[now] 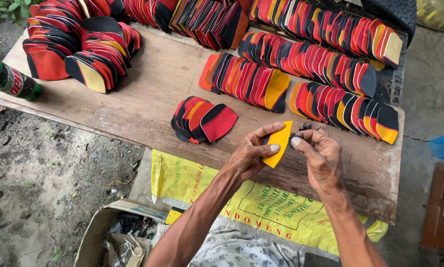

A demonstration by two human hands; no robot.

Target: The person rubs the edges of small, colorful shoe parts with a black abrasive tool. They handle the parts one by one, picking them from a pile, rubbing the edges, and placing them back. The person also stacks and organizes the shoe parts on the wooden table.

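I hold a flat yellow rubber piece with a curved edge (277, 143) above the near edge of the worn wooden board (148, 94), my left hand (251, 153) pinching it, thumb across its face. My right hand (321, 153) closes narrowly on its right edge, where something dark shows. I judge a firm pinch and square alignment matter here. A small fanned pile of red-and-black cut pieces (202, 121) lies just beyond, longer rows (326, 59) farther back, a green bottle (9, 79) well left; nothing obstructs.
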